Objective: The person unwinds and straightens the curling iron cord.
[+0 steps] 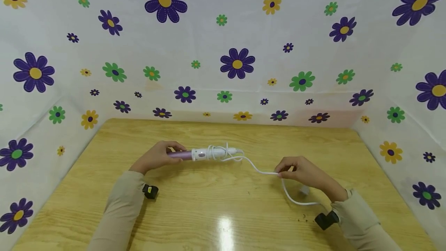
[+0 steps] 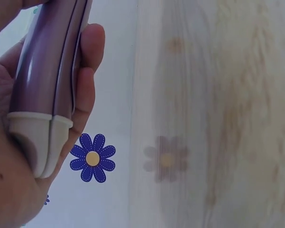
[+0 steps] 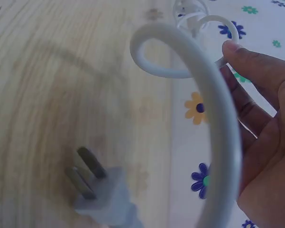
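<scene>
A purple and white hair straightener (image 1: 200, 154) lies sideways before me, held just above or at the table. My left hand (image 1: 157, 158) grips its purple end; the left wrist view shows fingers curled round the two purple arms (image 2: 45, 61) with their white tips. White cord (image 1: 258, 168) is wound in loops about the white handle and runs off to the right. There my right hand (image 1: 306, 172) pinches it between thumb and fingertips. Beyond that pinch the cord sags in a curve. Its two-pin plug (image 3: 106, 197) hangs below the right hand.
The wooden table (image 1: 195, 212) has small dark specks near the right wrist. A white sheet printed with flowers (image 1: 237, 30) rises at the back and both sides. Black wrist cameras sit on both sleeves.
</scene>
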{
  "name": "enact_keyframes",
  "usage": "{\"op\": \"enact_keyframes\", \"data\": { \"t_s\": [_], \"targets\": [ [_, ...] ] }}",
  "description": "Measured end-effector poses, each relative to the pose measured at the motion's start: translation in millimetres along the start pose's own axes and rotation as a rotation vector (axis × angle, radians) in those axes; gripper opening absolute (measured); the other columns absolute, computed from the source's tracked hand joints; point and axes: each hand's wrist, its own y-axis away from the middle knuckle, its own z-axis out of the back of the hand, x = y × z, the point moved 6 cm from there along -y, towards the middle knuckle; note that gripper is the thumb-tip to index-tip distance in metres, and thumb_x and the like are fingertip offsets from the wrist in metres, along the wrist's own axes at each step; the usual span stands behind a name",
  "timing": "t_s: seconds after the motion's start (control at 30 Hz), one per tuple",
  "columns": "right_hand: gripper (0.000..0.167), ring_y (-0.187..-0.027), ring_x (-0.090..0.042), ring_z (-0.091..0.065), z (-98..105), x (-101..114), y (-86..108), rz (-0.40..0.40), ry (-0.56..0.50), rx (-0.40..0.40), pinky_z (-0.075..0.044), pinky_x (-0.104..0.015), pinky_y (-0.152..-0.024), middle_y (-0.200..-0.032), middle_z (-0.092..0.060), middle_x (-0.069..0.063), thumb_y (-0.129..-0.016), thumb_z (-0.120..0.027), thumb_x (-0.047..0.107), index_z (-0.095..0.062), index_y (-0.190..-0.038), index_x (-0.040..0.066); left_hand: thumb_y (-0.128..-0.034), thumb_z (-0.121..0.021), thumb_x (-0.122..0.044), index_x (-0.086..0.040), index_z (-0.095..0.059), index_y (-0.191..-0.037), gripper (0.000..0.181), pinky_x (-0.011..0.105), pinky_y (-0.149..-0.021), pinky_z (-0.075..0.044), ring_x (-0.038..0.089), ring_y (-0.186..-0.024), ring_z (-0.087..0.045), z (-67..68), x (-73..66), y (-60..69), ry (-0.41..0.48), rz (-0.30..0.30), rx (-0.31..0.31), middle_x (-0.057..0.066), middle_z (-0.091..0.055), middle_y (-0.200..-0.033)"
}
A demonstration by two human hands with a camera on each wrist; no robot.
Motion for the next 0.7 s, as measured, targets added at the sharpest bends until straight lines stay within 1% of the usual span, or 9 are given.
{"op": "enact_keyframes", "data": {
  "t_s": [0.13,0.2,0.27,0.33,0.47,0.57,0.7],
  "targets": [
    [0.012,-0.078,0.000,-0.053,-2,-8,2.1,-0.023,-0.024,-0.004,-0.043,-0.023,-0.067,-0.093,-0.068,-0.003,-0.092,-0.065,0.017,-0.072,-0.096,0.008,-0.0812,-0.075,-0.017,-0.009,-0.069,-0.113,0.033,0.031,-0.075,-0.050,0.021,-0.086,-0.058,1.3,1.4,0.4,-0.005,-0.012,-0.002,0.014,-0.066,-0.111],
    [0.011,-0.078,0.000,-0.054,-4,-12,3.0,-0.042,-0.046,0.004,-0.045,-0.023,-0.068,-0.091,-0.067,-0.003,-0.091,-0.065,0.017,-0.071,-0.096,0.009,-0.0815,-0.075,-0.016,-0.008,-0.069,-0.112,0.033,0.031,-0.074,-0.050,0.020,-0.086,-0.058,0.9,1.6,0.8,-0.004,-0.020,0.001,0.014,-0.066,-0.110],
    [0.010,-0.077,-0.002,-0.054,-8,-17,3.0,-0.063,-0.065,0.018,-0.046,-0.023,-0.068,-0.090,-0.065,-0.002,-0.091,-0.065,0.017,-0.070,-0.096,0.009,-0.0813,-0.075,-0.015,-0.009,-0.069,-0.111,0.031,0.030,-0.075,-0.050,0.020,-0.086,-0.058,0.5,1.6,0.8,0.004,-0.015,-0.001,0.013,-0.066,-0.109],
    [0.012,-0.077,-0.003,-0.055,-12,-22,2.5,-0.077,-0.081,0.034,-0.047,-0.023,-0.067,-0.090,-0.065,-0.003,-0.092,-0.065,0.016,-0.069,-0.097,0.007,-0.0812,-0.075,-0.015,-0.009,-0.069,-0.111,0.031,0.030,-0.076,-0.049,0.020,-0.086,-0.059,0.1,1.4,0.7,0.014,-0.010,0.000,0.013,-0.065,-0.108],
    [0.014,-0.077,-0.004,-0.055,-17,-29,0.9,-0.092,-0.094,0.056,-0.047,-0.023,-0.066,-0.089,-0.065,-0.003,-0.093,-0.063,0.017,-0.068,-0.098,0.005,-0.0812,-0.075,-0.015,-0.010,-0.069,-0.111,0.031,0.031,-0.077,-0.049,0.021,-0.087,-0.059,-0.2,0.9,1.1,0.027,0.007,-0.002,0.012,-0.064,-0.108],
    [0.014,-0.077,-0.004,-0.055,-18,-29,-1.2,-0.089,-0.091,0.070,-0.048,-0.023,-0.066,-0.090,-0.065,-0.004,-0.093,-0.063,0.016,-0.067,-0.100,0.005,-0.0817,-0.075,-0.015,-0.009,-0.068,-0.112,0.031,0.032,-0.077,-0.049,0.021,-0.086,-0.059,-0.7,0.1,1.6,0.023,0.004,0.005,0.014,-0.064,-0.109],
    [0.016,-0.077,-0.004,-0.056,-11,-19,-7.8,-0.062,-0.078,0.061,-0.048,-0.023,-0.065,-0.093,-0.066,-0.009,-0.093,-0.062,0.011,-0.065,-0.104,0.000,-0.0813,-0.075,-0.015,-0.009,-0.069,-0.111,0.031,0.031,-0.076,-0.049,0.021,-0.085,-0.058,-0.7,0.5,1.6,0.012,-0.005,-0.001,0.014,-0.065,-0.109]
  ]
}}
